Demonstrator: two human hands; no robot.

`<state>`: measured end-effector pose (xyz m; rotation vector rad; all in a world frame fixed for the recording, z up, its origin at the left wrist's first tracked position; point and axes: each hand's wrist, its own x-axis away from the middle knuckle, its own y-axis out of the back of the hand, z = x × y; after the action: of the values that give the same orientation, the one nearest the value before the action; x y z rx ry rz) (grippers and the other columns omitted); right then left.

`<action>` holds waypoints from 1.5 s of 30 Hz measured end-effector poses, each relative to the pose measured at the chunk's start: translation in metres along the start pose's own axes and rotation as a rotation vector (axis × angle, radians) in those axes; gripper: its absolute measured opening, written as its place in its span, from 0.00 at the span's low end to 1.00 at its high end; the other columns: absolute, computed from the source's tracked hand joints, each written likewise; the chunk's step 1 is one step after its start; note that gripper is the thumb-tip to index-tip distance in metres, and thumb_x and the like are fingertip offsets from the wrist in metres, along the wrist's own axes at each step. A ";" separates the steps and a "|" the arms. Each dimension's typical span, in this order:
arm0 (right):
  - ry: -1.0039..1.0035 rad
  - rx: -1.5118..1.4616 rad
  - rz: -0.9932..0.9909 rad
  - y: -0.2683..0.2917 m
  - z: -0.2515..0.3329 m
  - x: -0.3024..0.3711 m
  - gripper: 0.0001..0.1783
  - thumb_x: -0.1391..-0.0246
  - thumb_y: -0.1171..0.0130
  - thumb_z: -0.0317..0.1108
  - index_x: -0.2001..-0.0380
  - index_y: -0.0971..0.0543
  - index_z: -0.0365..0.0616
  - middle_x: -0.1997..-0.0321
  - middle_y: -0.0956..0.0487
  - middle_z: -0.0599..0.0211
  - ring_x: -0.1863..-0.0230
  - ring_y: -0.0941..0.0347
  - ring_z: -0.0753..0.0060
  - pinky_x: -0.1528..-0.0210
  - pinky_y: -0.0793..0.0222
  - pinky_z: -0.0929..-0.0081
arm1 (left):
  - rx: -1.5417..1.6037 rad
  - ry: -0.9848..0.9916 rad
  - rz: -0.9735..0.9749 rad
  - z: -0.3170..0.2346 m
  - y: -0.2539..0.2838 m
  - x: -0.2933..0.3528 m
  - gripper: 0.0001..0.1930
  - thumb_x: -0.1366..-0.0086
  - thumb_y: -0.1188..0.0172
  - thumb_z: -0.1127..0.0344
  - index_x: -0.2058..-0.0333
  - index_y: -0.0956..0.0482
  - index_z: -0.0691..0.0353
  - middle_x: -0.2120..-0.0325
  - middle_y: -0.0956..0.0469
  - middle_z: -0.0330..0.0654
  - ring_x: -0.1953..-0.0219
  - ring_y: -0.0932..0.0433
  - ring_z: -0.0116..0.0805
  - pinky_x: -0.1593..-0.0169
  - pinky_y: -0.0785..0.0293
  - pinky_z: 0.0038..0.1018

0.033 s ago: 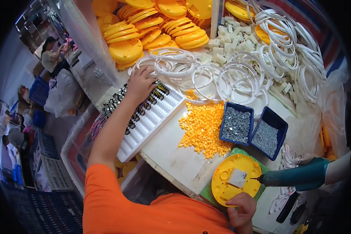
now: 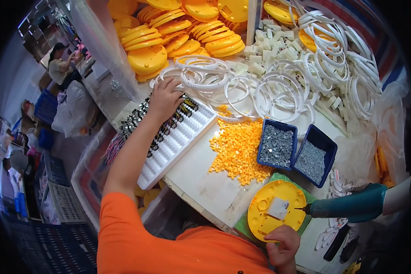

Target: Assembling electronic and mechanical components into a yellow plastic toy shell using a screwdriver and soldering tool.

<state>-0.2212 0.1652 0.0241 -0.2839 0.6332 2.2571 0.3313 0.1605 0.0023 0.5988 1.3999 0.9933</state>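
Note:
My left hand (image 2: 165, 99) reaches over the far end of a white ridged tray (image 2: 171, 169). Its fingers curl down among small black parts with coloured wires (image 2: 187, 107); what they hold, if anything, is hidden. My right hand (image 2: 285, 245) grips the near rim of a round yellow plastic disc (image 2: 260, 219) between thumb and fingers. The disc lies on a green pad (image 2: 244, 226), with a white block (image 2: 277, 208) at its middle. A teal electric screwdriver (image 2: 347, 208) lies level from the right, its thin tip over the disc beside the block.
Two blue bins hold small metal pieces (image 2: 276, 145) and screws (image 2: 310, 162). Beside them spreads a heap of small orange pieces (image 2: 235, 150). Farther back are white rings (image 2: 278, 98), white blocks (image 2: 269, 45) and stacked yellow discs (image 2: 178, 34). A co-worker (image 2: 59, 66) sits at far left.
The screwdriver and its tip have shifted slightly to the right. Both my hands stay where they were.

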 end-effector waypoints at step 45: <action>0.118 0.711 0.220 -0.016 -0.037 -0.056 0.17 0.58 0.27 0.37 0.64 0.18 0.44 0.57 0.18 0.65 0.52 0.22 0.54 0.50 0.28 0.59 | 1.474 0.393 0.501 -0.286 0.067 0.068 0.14 0.34 0.37 0.72 0.51 0.23 0.67 0.64 0.19 0.41 0.71 0.24 0.24 0.64 0.25 0.23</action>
<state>-0.1707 0.1209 0.0087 0.0114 1.5301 2.0621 0.0320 0.1928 -0.0134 1.9680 2.3017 0.2500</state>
